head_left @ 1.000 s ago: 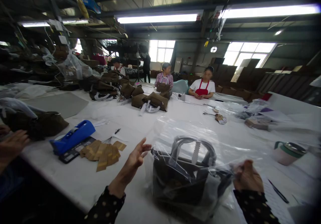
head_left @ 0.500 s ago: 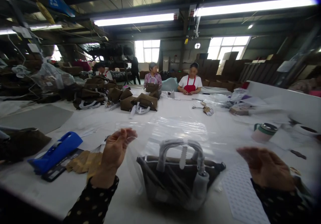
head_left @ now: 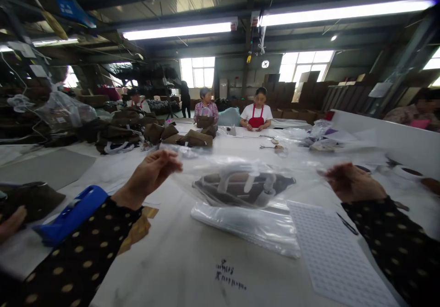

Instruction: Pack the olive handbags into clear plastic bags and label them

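Observation:
A dark olive handbag (head_left: 237,192) with wrapped handles shows through a clear plastic bag (head_left: 213,165), tilted above the table. My left hand (head_left: 149,178) pinches the plastic bag at its left upper corner. At the opposite corner, my right hand (head_left: 355,183) has its fingers closed on the same plastic, a little blurred. Just below lies a flat stack of clear plastic bags (head_left: 247,229). A white printed sheet (head_left: 333,252) lies beneath my right forearm.
Left are a blue tape dispenser (head_left: 74,213), brown paper tags (head_left: 137,231) and another person's hand (head_left: 13,224) by a dark bag. More olive handbags (head_left: 192,137) are heaped across the table (head_left: 165,261). Two people sit opposite. A white partition (head_left: 395,133) stands right.
Both hands have closed on the plastic bag and raised it, lifting the handbag up and away from me. The plastic stack beneath is now uncovered. Another person's hand has appeared at the left edge.

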`<act>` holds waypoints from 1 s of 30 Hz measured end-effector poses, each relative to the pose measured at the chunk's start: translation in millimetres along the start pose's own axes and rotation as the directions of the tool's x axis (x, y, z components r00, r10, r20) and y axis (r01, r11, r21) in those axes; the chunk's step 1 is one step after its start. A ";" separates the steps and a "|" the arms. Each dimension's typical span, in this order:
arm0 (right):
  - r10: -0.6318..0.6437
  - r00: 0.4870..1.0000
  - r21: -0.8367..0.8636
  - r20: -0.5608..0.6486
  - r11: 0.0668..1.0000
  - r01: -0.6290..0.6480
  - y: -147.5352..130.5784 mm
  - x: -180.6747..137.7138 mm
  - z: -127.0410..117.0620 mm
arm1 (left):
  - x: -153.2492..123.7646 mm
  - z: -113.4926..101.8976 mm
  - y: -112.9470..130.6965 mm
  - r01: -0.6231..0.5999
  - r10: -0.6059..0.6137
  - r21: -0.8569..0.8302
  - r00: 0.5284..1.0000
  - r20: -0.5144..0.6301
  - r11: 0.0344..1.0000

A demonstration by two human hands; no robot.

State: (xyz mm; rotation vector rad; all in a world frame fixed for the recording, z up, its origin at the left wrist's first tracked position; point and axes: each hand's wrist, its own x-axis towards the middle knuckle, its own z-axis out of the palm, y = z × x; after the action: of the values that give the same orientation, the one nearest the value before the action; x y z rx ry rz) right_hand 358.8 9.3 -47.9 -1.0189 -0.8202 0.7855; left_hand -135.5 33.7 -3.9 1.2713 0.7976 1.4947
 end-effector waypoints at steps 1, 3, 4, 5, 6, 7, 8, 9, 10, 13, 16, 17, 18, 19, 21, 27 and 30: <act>0.030 0.999 -0.025 0.027 0.999 -0.030 11.5 -16.0 -16.8 | -18.2 -8.7 -7.6 0.050 -0.054 0.055 0.997 0.061 0.997; 0.136 0.983 -0.128 0.120 0.984 -0.121 47.4 -52.4 -50.2 | -56.1 -23.8 -31.9 0.181 -0.214 0.184 0.960 0.178 0.966; 0.196 0.964 -0.194 0.180 0.968 -0.161 69.3 -71.5 -65.4 | -74.4 -29.2 -46.8 0.239 -0.294 0.243 0.930 0.221 0.940; 0.252 0.943 -0.259 0.215 0.946 -0.193 91.6 -90.3 -79.1 | -91.7 -32.9 -62.3 0.290 -0.365 0.290 0.896 0.253 0.912; 0.299 0.924 -0.324 0.238 0.921 -0.215 112.1 -108.7 -91.1 | -107.8 -34.9 -77.6 0.331 -0.423 0.324 0.863 0.276 0.886; 0.346 0.904 -0.389 0.253 0.892 -0.233 129.1 -126.0 -101.2 | -122.8 -35.8 -91.8 0.365 -0.472 0.350 0.831 0.295 0.862; 0.385 0.887 -0.450 0.255 0.859 -0.243 141.1 -142.2 -109.7 | -136.6 -36.2 -104.6 0.391 -0.513 0.376 0.799 0.314 0.840; 0.413 0.876 -0.507 0.249 0.826 -0.246 147.3 -156.7 -116.3 | -149.3 -36.6 -115.5 0.405 -0.547 0.408 0.768 0.335 0.818; 0.426 0.873 -0.554 0.238 0.798 -0.238 147.8 -169.4 -120.9 | -161.0 -37.5 -124.4 0.399 -0.570 0.450 0.740 0.357 0.799; 0.295 0.918 -0.681 0.265 0.732 -0.039 126.3 -200.1 -116.9 | -188.6 -45.7 -140.2 0.205 -0.539 0.598 0.708 0.456 0.775; 0.139 0.828 -0.705 0.542 0.612 0.359 109.5 -237.7 -81.0 | -204.1 -59.4 -145.4 -0.171 -0.447 0.695 0.655 0.610 0.698; 0.143 0.750 -0.657 0.646 0.604 0.451 112.1 -254.5 -64.4 | -206.7 -63.8 -146.2 -0.285 -0.431 0.697 0.617 0.658 0.658; 0.173 0.663 -0.608 0.728 0.608 0.509 119.4 -272.5 -47.6 | -208.0 -67.6 -146.7 -0.377 -0.424 0.688 0.577 0.698 0.621; 0.197 0.594 -0.578 0.780 0.590 0.563 130.7 -290.6 -32.0 | -208.4 -70.6 -147.1 -0.443 -0.418 0.672 0.544 0.728 0.593; 0.263 0.551 -0.599 0.792 0.513 0.615 159.9 -322.1 -8.6 | -206.0 -72.8 -147.2 -0.508 -0.400 0.655 0.527 0.750 0.559; 0.339 0.643 -0.725 0.687 0.384 0.572 209.0 -353.0 4.9 | -174.4 -30.6 -146.3 -0.480 -0.193 0.723 0.751 0.631 0.497; 0.511 0.631 -0.801 0.583 0.490 0.343 205.7 -352.4 8.9 | -149.4 11.1 -152.5 -0.471 -0.102 0.775 0.825 0.556 0.421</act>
State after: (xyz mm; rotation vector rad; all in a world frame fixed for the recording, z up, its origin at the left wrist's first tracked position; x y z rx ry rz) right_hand 149.9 -223.1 -310.4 -1.6779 -2.1440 0.9214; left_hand -89.4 -62.4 -189.2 2.5522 1.1342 0.6739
